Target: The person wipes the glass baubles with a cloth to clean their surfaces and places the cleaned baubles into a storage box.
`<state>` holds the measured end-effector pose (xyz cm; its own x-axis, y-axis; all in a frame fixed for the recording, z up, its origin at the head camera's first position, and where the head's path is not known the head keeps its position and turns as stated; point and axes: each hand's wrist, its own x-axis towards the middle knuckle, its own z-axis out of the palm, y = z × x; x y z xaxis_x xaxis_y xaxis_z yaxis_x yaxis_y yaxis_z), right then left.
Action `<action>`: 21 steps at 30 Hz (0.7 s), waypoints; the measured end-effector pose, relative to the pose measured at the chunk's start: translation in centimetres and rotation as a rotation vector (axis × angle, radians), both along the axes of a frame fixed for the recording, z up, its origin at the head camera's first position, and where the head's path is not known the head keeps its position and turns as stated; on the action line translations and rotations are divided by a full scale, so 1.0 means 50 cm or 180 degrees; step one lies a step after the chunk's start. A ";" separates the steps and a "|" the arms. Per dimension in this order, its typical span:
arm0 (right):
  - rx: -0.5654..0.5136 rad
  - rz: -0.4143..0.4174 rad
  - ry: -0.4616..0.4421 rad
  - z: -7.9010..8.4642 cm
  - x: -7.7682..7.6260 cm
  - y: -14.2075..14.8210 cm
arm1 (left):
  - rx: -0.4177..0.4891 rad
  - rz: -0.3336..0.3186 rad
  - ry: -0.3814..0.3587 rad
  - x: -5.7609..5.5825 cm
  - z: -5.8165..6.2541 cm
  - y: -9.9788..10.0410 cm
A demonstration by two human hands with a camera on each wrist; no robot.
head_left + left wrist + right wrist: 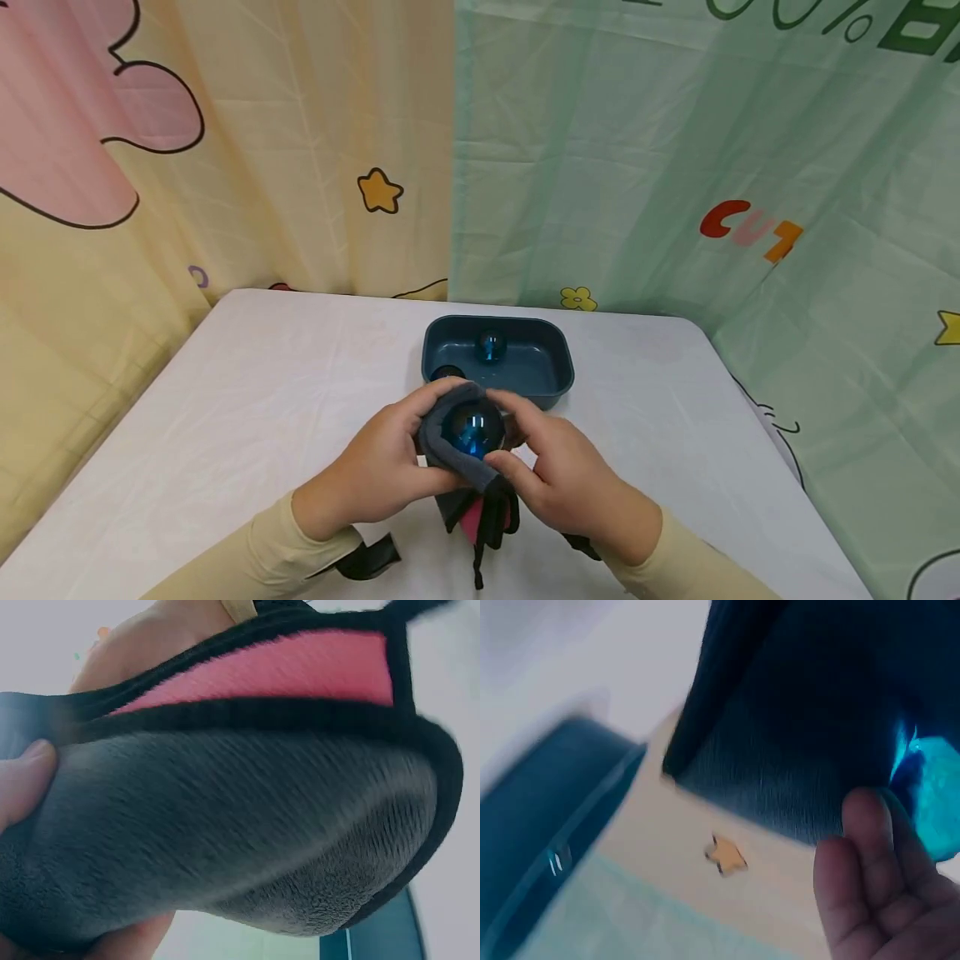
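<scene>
In the head view both hands meet over the table, around a shiny dark blue ball. My left hand grips a grey plush cloth with black edging and a pink part; the cloth curves round the ball's left side and underneath. From the right, my right hand holds the ball, thumb on its near side and fingers behind it. In the right wrist view its fingers lie against the cloth's edge, beside the bright blue ball. Black-trimmed cloth ends hang down below the hands.
Just beyond the hands stands a dark blue rectangular tray. It holds a shiny blue ball and a darker round thing at its near left. A white cloth covers the table; printed curtains hang behind it.
</scene>
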<state>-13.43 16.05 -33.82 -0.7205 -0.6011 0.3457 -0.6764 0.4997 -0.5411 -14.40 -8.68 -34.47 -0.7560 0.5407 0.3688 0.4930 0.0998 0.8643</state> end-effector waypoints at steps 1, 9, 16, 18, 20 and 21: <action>0.0104 0.0031 0.0223 0.001 0.001 0.001 | 0.0053 -0.0004 -0.0011 0.000 0.001 -0.001; 0.0519 -0.0027 0.1531 0.001 -0.001 0.005 | 0.0028 -0.0081 -0.0068 0.001 0.009 -0.004; -0.0023 -0.0013 -0.0148 0.002 -0.001 0.004 | -0.0185 -0.0069 -0.0029 0.001 0.005 -0.002; -0.0081 -0.0037 -0.0164 0.000 -0.002 0.001 | -0.0151 -0.0047 -0.0032 0.000 0.003 -0.002; 0.0005 -0.0033 0.0084 -0.002 -0.002 0.001 | -0.0070 -0.0020 -0.0072 -0.002 0.002 -0.002; 0.0110 -0.0027 0.0293 -0.002 -0.002 0.001 | -0.0031 0.0008 -0.0107 -0.003 0.003 -0.003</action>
<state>-13.54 16.10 -33.93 -0.6918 -0.6079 0.3898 -0.7182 0.5229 -0.4592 -14.53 -8.84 -34.34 -0.7693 0.5423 0.3378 0.4634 0.1096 0.8793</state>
